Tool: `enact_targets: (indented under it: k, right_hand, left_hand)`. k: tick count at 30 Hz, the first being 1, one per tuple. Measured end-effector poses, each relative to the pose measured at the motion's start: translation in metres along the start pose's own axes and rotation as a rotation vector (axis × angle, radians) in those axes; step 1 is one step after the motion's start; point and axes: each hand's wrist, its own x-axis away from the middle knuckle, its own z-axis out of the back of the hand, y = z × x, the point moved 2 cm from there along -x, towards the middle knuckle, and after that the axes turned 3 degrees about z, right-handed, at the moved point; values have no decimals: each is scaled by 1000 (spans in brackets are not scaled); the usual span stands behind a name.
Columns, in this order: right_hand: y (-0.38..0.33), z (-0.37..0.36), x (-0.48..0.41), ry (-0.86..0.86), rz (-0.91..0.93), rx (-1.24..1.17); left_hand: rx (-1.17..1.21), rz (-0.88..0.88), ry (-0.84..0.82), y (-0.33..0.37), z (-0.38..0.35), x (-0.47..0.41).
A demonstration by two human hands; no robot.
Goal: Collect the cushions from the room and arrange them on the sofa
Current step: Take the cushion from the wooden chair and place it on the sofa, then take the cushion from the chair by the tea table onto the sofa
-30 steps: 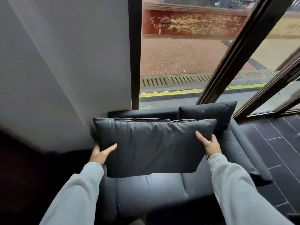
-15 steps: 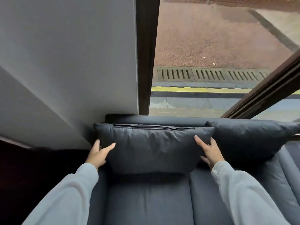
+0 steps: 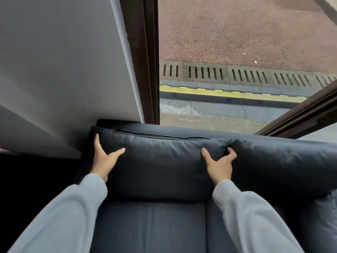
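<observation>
A dark grey cushion (image 3: 160, 161) stands upright against the backrest of the dark sofa (image 3: 151, 225), zipper edge on top. My left hand (image 3: 104, 157) grips its left end, thumb on the front and fingers wrapped around the side. At its right end, my right hand (image 3: 219, 164) holds it with the fingers tucked into the gap beside a second dark cushion (image 3: 284, 167), which leans on the backrest to the right. Both cushions touch each other.
A white wall (image 3: 63, 70) rises behind the sofa's left half. A dark window frame (image 3: 144, 61) and glass stand behind the right half, with pavement and a drain grate outside. Left of the sofa lies a dark floor area (image 3: 36, 179).
The cushion went from held in the air above the seat down and back against the backrest. My view has moved closer, and both hands have stayed on the cushion's ends.
</observation>
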Motion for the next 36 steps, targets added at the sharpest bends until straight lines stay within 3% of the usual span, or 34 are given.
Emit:
enact_targets:
  k: [5, 9, 12, 15, 19, 21, 26, 31, 36]
  right_hand:
    - [13, -9, 13, 107, -15, -52]
    - [12, -16, 10, 104, 0, -42]
    - [10, -21, 8, 80, -2, 9]
    - [6, -38, 29, 45, -138, 57]
    - [-13, -83, 88, -173, -228, 250]
    - [-26, -105, 129, -338, -56, 444]
    - [-77, -161, 258, -623, 616, 906]
    - [-112, -208, 447, -817, 1023, 1099]
    - [-106, -209, 690, -977, 1371, 1225]
  left_hand:
    - [4, -117, 74, -8, -20, 12]
    - [-71, -145, 18, -10, -24, 3]
    - [-220, -130, -24, -3, -18, -5]
    - [-436, -91, -47, -5, -1, 10]
    - [-731, -57, -37, -13, 47, 51]
    - [-842, -48, 18, -16, 89, 76]
    - [-940, 27, 197, -28, 228, 155]
    - [-919, 151, 375, -76, 383, 288]
    - [-766, 341, 586, -168, 527, 478]
